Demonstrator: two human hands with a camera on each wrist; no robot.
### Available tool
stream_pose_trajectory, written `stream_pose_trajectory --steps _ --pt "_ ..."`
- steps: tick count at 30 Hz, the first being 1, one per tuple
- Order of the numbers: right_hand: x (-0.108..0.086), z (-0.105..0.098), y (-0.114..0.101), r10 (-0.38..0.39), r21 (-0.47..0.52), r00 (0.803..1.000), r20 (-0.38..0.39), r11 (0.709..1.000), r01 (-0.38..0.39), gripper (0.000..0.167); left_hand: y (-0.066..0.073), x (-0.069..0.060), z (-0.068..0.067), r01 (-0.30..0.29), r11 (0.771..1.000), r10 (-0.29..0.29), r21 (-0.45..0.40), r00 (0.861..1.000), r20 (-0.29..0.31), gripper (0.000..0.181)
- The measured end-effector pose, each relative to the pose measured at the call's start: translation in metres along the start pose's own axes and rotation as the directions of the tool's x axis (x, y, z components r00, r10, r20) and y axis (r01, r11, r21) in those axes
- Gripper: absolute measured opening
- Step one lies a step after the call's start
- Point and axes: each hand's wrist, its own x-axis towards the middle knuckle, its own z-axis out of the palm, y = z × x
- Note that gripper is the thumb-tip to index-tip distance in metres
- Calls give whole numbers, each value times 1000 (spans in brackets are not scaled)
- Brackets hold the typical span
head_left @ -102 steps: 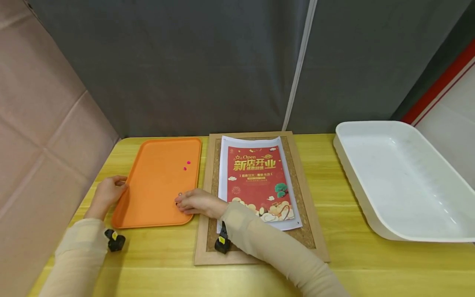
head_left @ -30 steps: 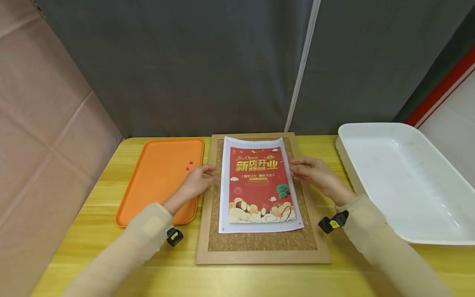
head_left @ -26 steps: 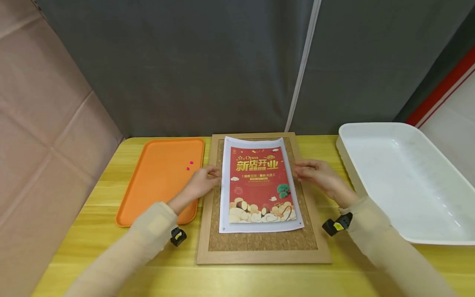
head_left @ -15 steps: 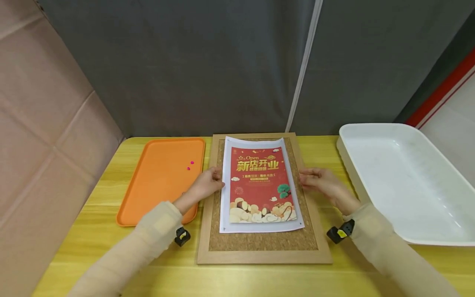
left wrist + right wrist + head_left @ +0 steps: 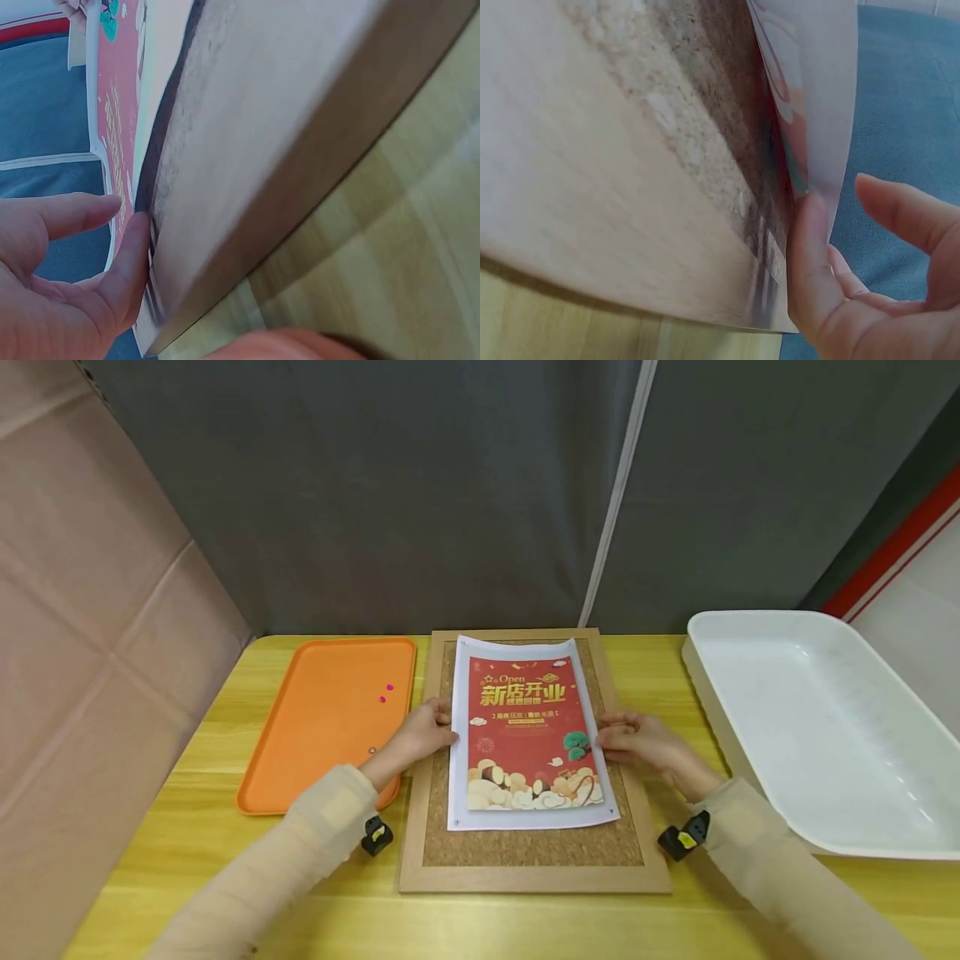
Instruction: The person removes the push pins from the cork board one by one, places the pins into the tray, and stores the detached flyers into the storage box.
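A red and gold poster [image 5: 532, 735] with a white border lies on a wood-framed cork board [image 5: 525, 852]. Its top edge curls a little, and small dark marks show at its corners. My left hand [image 5: 422, 732] is at the poster's left edge, the thumb over the border and the index fingertip along the edge. On the opposite side my right hand [image 5: 645, 745] touches the right edge. In the right wrist view the index finger [image 5: 814, 240] meets the sheet's edge while the thumb [image 5: 900, 210] stands apart from it. Neither hand's fingers are plainly closed on the paper.
An orange tray [image 5: 322, 710] lies left of the board, with small pink pieces [image 5: 386, 693] and a small shiny round piece [image 5: 372, 750] on it. A deep white tub [image 5: 825, 727] stands at the right. A dark curtain [image 5: 420, 493] hangs behind the wooden table [image 5: 360, 910].
Both hands have left the orange tray for the poster's sides. Over the last second the left hand came right to the poster's edge; the right hand moved slightly down, then in towards the poster.
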Motion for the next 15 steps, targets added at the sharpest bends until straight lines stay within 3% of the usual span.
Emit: stream_pose_trajectory --steps 8,15 --pt "-1 6 -1 14 -49 1000 12 999 -13 55 0 2 3 26 988 -23 -152 1000 21 63" --pt "0 12 0 30 -111 999 -11 993 -31 52 -4 3 2 37 975 -34 -219 999 18 52"
